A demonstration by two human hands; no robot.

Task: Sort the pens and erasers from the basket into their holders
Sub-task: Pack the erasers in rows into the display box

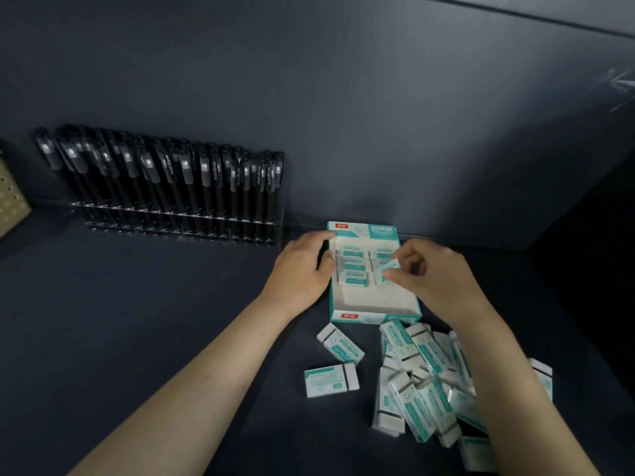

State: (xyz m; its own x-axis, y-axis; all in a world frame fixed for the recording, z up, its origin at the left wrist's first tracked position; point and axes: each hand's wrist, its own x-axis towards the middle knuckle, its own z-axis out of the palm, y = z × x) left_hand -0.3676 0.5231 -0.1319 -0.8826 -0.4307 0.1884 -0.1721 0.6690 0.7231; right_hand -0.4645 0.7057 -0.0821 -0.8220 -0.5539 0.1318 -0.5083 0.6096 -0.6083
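**Right hand holds eraser over box, left hand steadies box**

Left hand [302, 269] sits at the left wall of the open teal-and-white cardboard eraser box [374, 317]. Its thumb reaches toward the far left corner and its fingers curl over the wall's top edge into the box, so it grips that wall. Right hand [436, 273] pinches one white eraser in a teal-printed paper sleeve [390, 267] between thumb and forefinger, with the other fingers curled loosely behind. The held eraser is tilted over the right column of the box, about halfway along. The view is soft there, so I cannot tell whether it touches the erasers below.

The box lies flat on the dark matte tabletop [137, 304], with its far flap raised near the dark grey wall [343, 97]. Inside, packed erasers [352, 266] stand in two columns filling the far half. The near half shows the bare white box floor.

Just in front of the box, on the right, a loose heap of sleeved erasers [426, 383] lies jumbled, partly hidden by the right forearm. Two single erasers lie apart from the heap to its left. The slanted single eraser [340, 343] is near the box's front left corner, and the flat single eraser [331, 381] is closer to the camera.

At far left, against the wall, a clear acrylic pen holder [185, 225] stands packed with capped black gel pens [171, 176], upright and slightly leaning, in rows. A tan perforated panel [10, 201] shows at the left frame edge.
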